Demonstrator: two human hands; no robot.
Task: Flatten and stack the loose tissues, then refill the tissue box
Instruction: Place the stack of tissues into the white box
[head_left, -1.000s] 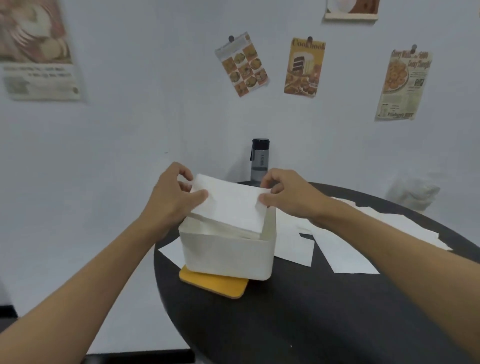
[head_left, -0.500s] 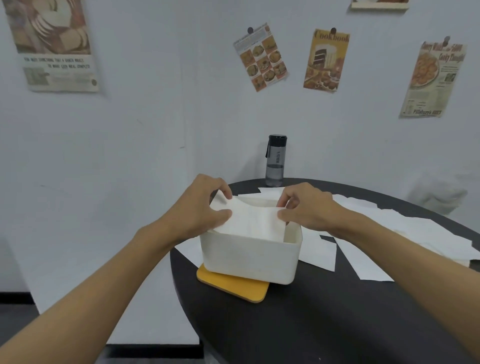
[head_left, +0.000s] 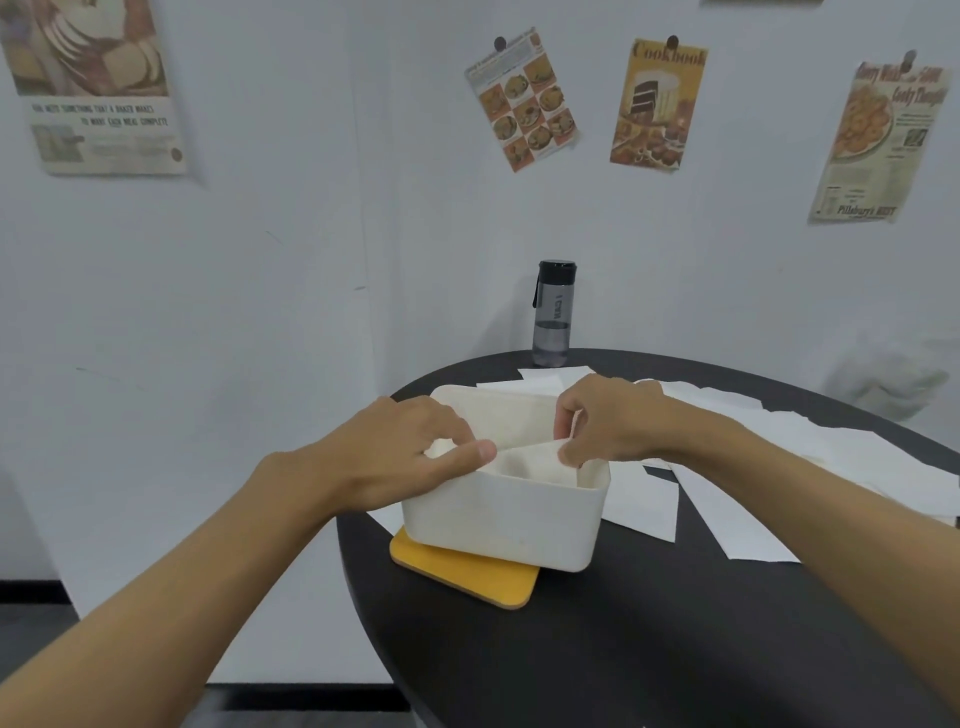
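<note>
A pale wall (head_left: 311, 234) hung with food posters (head_left: 657, 104) stood behind a round black table (head_left: 675, 649), with a dark bottle (head_left: 553, 317) at its far edge. Near the table's left edge the white box (head_left: 498, 525) sat partly on a yellow board (head_left: 467, 577). The left hand (head_left: 410, 452) pinched the left end of the tissue stack (head_left: 535, 460) between thumb and curled fingers, and the right hand (head_left: 613, 421) pinched the right end the same way. A second before, the stack had been held above the rim; now it had sunk inside the box, its near edge just below the front wall and both hands dipping into the opening. That probably meant this bundle was nearly seated and only needed letting go and pressing flat. Many loose tissues (head_left: 727, 514) lay spread on the table to the right of the box, so the refill looked far from finished.
</note>
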